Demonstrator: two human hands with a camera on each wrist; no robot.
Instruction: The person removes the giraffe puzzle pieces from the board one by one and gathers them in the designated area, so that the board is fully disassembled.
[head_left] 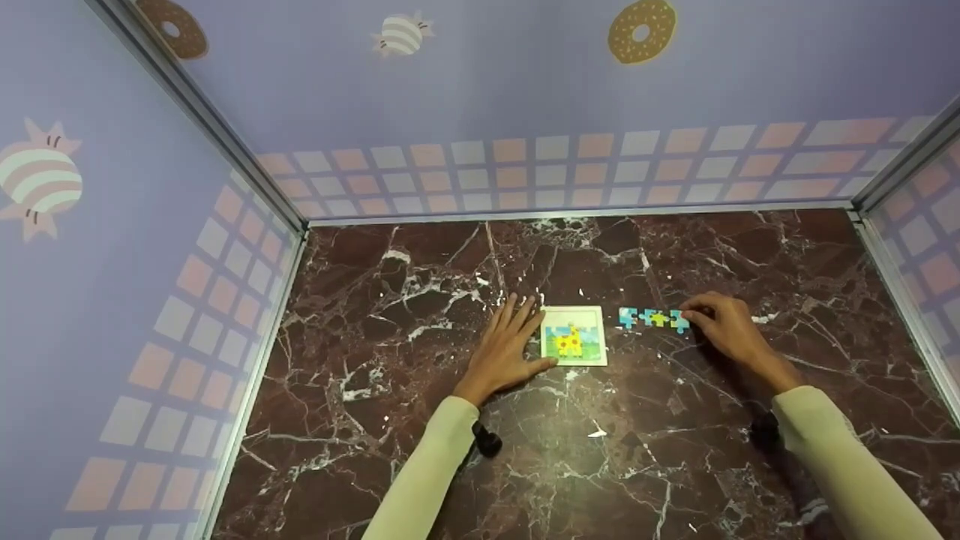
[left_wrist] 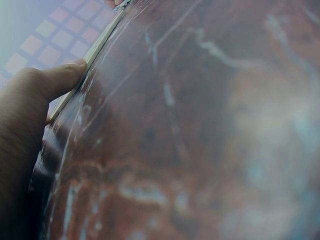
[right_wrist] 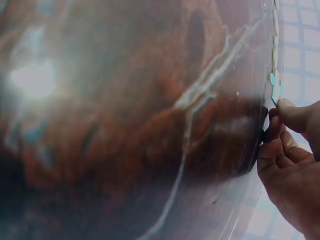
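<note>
A small square jigsaw puzzle board (head_left: pixel 574 309) with a giraffe picture lies on the marble-patterned table. Its upper part is pale and bare of picture. My left hand (head_left: pixel 504 349) lies flat with spread fingers along the board's left side, the thumb at its lower left corner. In the left wrist view the thumb (left_wrist: pixel 67 79) touches the board's edge. To the right of the board, three blue, green and yellow puzzle pieces (head_left: pixel 655 318) form a row. My right hand (head_left: pixel 726 324) pinches the rightmost puzzle piece (head_left: pixel 679 322) between thumb and fingertips.
The dark red table (head_left: pixel 570 480) has white veins and glossy light reflections. Purple panels (head_left: pixel 480 97) with printed sweets and squares stand behind and at both sides, joined by metal rails. Black wrist devices (head_left: pixel 487 441) sit below both cuffs.
</note>
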